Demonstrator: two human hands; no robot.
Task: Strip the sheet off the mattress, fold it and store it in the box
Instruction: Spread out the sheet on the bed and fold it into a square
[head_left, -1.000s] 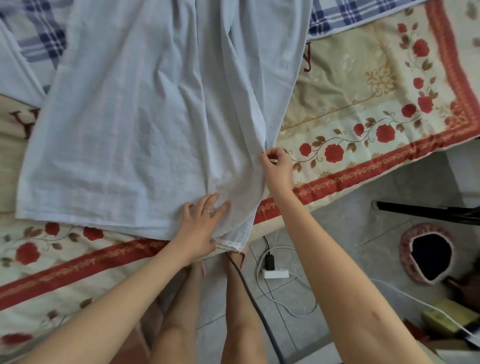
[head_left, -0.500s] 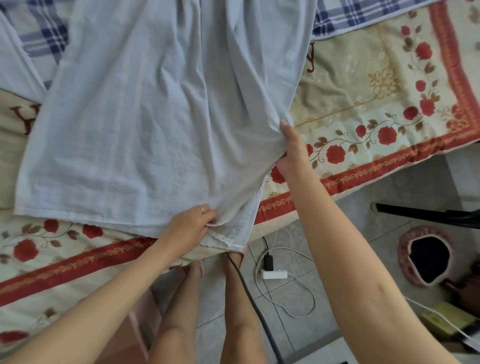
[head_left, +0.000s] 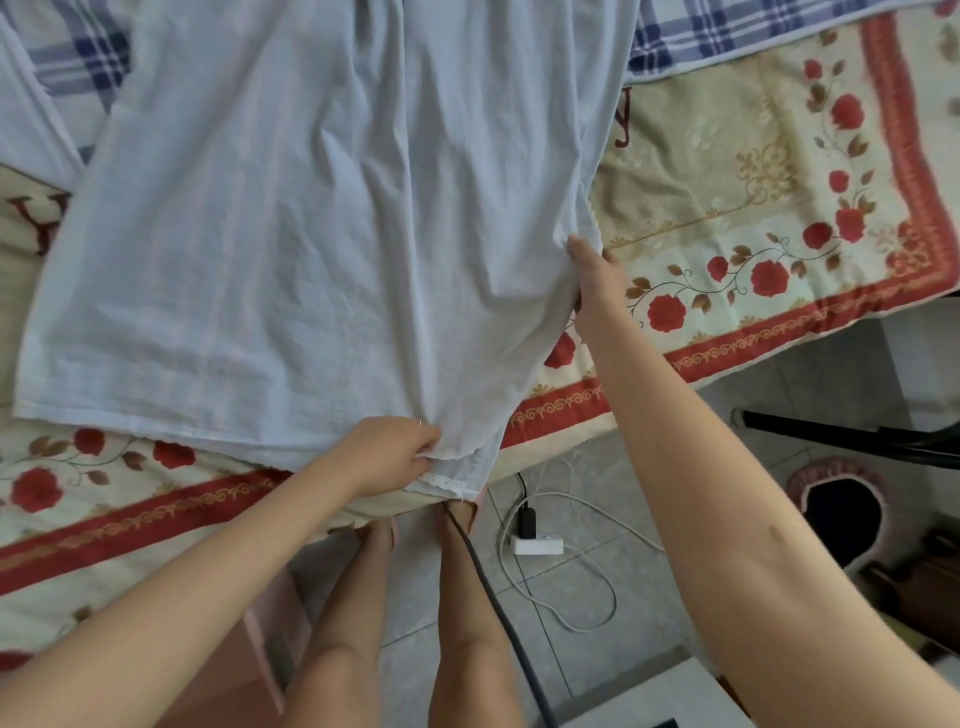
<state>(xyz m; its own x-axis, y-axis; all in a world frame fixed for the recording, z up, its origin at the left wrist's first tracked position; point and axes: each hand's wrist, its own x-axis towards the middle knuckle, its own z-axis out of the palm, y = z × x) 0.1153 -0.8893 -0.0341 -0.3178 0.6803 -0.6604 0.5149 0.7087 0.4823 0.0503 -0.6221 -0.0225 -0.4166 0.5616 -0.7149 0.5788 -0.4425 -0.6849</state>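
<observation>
Sheet: pale blue-white with faint pink lengthwise stripes. White lace trim at its 6 o'clock corner.
Floral cover, from 3 o'clock round to 8 o'clock: cream ground, red roses on brown-leaved vines, red border with a gold scroll pattern.
Plaid cloth, 1 o'clock: navy and white checks.
Floor tiles, 5 o'clock: grey.
Power strip: white.

Sheet: thin matt wrinkled cloth; floor: smooth glossy tile.
</observation>
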